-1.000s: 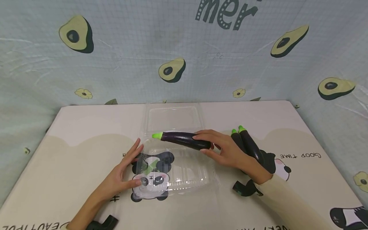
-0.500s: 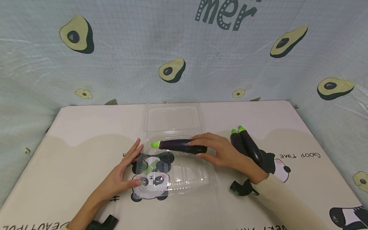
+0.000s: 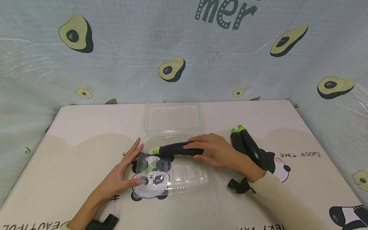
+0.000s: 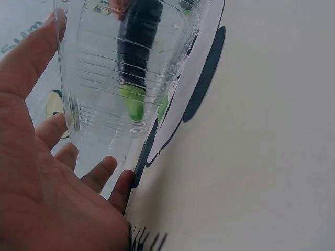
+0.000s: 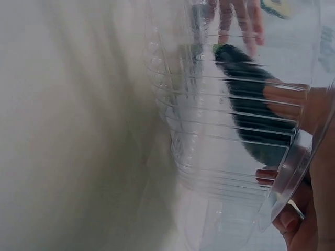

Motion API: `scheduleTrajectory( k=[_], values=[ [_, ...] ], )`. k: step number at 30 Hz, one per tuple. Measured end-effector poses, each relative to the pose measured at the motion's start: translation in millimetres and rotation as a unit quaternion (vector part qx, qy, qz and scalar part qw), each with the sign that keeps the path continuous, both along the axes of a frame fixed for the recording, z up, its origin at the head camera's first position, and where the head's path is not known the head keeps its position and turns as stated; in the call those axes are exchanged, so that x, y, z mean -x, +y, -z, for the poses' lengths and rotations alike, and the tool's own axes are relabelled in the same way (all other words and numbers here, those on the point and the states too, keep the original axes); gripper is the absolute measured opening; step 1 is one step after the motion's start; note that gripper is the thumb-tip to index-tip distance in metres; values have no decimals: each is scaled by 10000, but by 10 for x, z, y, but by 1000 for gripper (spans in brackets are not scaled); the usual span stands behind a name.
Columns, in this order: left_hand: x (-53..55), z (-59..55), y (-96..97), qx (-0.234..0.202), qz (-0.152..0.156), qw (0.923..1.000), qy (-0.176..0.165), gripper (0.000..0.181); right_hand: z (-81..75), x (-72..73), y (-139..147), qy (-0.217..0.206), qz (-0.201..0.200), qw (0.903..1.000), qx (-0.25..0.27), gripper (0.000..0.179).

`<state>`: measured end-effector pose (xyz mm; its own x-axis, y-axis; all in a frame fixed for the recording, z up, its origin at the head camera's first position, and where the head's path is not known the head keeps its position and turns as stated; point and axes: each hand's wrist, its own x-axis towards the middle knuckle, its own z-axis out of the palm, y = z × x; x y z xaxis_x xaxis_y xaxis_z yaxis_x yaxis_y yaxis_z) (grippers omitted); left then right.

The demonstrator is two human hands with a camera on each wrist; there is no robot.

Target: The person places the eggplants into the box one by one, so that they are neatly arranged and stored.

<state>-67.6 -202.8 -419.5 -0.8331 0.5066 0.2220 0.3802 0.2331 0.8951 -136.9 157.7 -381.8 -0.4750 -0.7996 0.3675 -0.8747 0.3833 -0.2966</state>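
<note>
My right hand [image 3: 219, 152] grips the thick end of a dark purple eggplant [image 3: 173, 149] with a bright green stem end. The eggplant lies crosswise, low in the back part of a clear plastic clamshell container [image 3: 189, 174], stem end to the left. Through the clear wall in the right wrist view, the fingers show around the eggplant [image 5: 248, 104]. My left hand [image 3: 122, 175] rests against the container's left side, fingers spread and thumb near the front corner. In the left wrist view the green stem end [image 4: 133, 102] shows through the ribbed wall.
The container's lid [image 3: 173, 118] lies folded back behind it. Two more eggplants [image 3: 250, 145] lie side by side to the right, by my right forearm. A printed cloth [image 3: 86, 153] covers the table; an avocado-patterned curtain [image 3: 126, 48] hangs behind.
My right hand has lowered the eggplant into the container and brought it slightly toward me. The left hand has stayed at the container's side.
</note>
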Motion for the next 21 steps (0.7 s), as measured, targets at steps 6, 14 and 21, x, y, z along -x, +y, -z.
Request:
scheduleTrajectory(
  k=[6,14,21],
  values=[
    [-9,4,3,-38,28,10000,-55,95,-37,-16,-25,-61,59,9997,-241,43],
    [-8,12,-6,3,4,10000,-12,94,-84,-27,-64,-126,228,9978,-604,42],
    [0,-3,-6,17,-31,10000,-25,94,-102,-9,-112,-37,207,9973,-709,43]
  ],
)
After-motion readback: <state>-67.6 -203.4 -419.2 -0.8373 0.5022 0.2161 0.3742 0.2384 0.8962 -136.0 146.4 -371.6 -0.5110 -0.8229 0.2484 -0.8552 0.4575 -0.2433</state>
